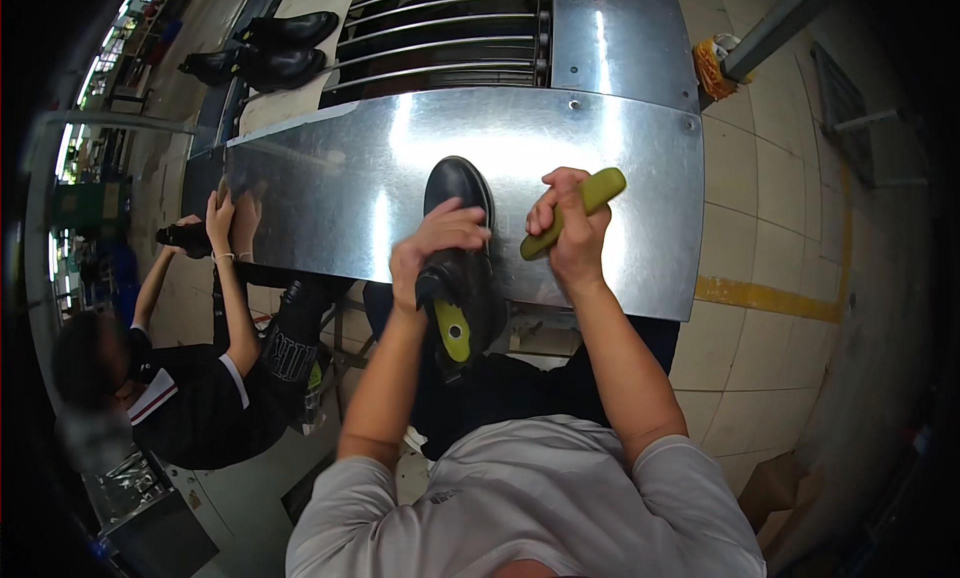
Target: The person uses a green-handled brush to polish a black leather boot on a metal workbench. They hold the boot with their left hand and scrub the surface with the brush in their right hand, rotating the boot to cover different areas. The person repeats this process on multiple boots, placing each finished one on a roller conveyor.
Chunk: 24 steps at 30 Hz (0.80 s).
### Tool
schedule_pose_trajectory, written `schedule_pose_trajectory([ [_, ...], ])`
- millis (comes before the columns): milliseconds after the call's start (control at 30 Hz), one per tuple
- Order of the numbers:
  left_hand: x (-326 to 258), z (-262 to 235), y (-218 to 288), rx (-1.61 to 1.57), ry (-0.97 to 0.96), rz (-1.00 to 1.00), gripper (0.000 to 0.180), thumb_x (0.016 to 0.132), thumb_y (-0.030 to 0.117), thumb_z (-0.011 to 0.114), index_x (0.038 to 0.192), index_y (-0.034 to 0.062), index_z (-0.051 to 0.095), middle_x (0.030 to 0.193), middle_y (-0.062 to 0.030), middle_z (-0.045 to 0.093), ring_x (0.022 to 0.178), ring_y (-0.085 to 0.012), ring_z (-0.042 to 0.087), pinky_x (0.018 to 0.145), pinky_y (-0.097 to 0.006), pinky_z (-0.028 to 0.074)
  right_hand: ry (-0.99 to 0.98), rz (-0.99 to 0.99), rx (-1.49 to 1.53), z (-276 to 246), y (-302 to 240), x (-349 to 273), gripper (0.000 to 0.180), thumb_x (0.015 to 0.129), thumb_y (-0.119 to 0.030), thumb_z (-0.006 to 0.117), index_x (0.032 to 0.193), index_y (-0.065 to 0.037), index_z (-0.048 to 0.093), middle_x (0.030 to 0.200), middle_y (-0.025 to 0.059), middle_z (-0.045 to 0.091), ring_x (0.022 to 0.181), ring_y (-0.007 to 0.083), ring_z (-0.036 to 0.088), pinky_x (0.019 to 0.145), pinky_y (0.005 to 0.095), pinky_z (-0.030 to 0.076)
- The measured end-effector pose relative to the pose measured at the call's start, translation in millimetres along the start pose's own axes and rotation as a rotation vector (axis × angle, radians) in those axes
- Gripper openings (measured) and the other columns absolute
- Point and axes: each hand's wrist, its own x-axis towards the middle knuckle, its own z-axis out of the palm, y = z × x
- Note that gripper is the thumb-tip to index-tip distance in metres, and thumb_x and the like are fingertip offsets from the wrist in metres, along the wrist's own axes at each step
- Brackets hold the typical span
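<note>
Co-worker's hands (222, 223) reach the steel table (330, 193) at far left. Left hand (432, 250) clamps a black shoe (458, 253) on the table's near edge, perhaps over a yellow-green last. Right hand (568, 228) fists a yellow-green tool (573, 213) just beside it.

A short-sleeved light grey shirt (520, 498), forearms bare.

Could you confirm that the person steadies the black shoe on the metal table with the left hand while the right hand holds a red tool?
Not quite: the tool in the right hand is yellow-green, not red, as the head view shows. The left hand does steady the black shoe on the metal table.
</note>
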Motion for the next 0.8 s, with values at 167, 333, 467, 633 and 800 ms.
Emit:
schedule_pose_trajectory([
  [167,-87.3,82.5,41.5,-0.454,0.474,-0.28,0.084,0.091,0.06,0.066,0.146,-0.0015,0.051,0.146,-0.0188,0.057,0.138,-0.036,0.051,0.121,-0.048,0.032,0.0,-0.029,-0.059,-3.6,-2.3,-1.2,0.032,0.106,-0.033,0.06,0.106,-0.001,0.058,0.064,0.0042,0.05,0.055,0.015,0.053,0.057,0.0317,0.049],
  [333,-111.9,74.3,35.6,0.907,0.14,-0.506,0.091,0.079,0.029,0.09,0.152,0.0005,0.044,0.15,-0.0193,0.053,0.14,-0.032,0.051,0.118,-0.042,0.037,0.012,-0.01,-0.061,-5.1,-1.6,-0.9,0.033,0.106,-0.033,0.061,0.107,0.0,0.058,0.063,0.0035,0.05,0.055,0.0139,0.052,0.057,0.0311,0.047],
  [467,-63.7,-33.8,61.3,0.691,-0.092,-0.179,0.087,0.069,0.007,0.09,0.147,0.0027,0.054,0.15,-0.0191,0.056,0.141,-0.0287,0.052,0.121,-0.043,0.036,0.021,-0.011,-0.026,-3.6,-5.1,-1.1,0.032,0.104,-0.032,0.064,0.107,-0.001,0.06,0.061,0.0019,0.05,0.052,0.0113,0.051,0.053,0.0282,0.044],
  [633,-15.1,-113.0,67.2,0.418,0.022,-0.766,0.055,0.069,-0.006,0.084,0.121,-0.0028,0.067,0.11,-0.0077,0.074,0.099,-0.015,0.068,0.091,-0.03,0.055,0.036,-0.03,-0.017,-5.6,-8.6,-0.7,0.031,0.103,-0.032,0.067,0.107,-0.002,0.063,0.059,0.0002,0.051,0.05,0.0085,0.049,0.049,0.0253,0.04],
  [800,7.9,-87.3,78.2,0.617,0.16,-0.462,0.059,0.078,-0.009,0.071,0.135,-0.0038,0.06,0.124,-0.0157,0.069,0.111,-0.0213,0.066,0.101,-0.033,0.052,0.134,-0.069,0.084,-20.0,-21.0,1.8,0.036,0.105,-0.035,0.062,0.114,-0.001,0.06,0.061,0.0007,0.05,0.05,0.0089,0.048,0.048,0.0251,0.04],
])
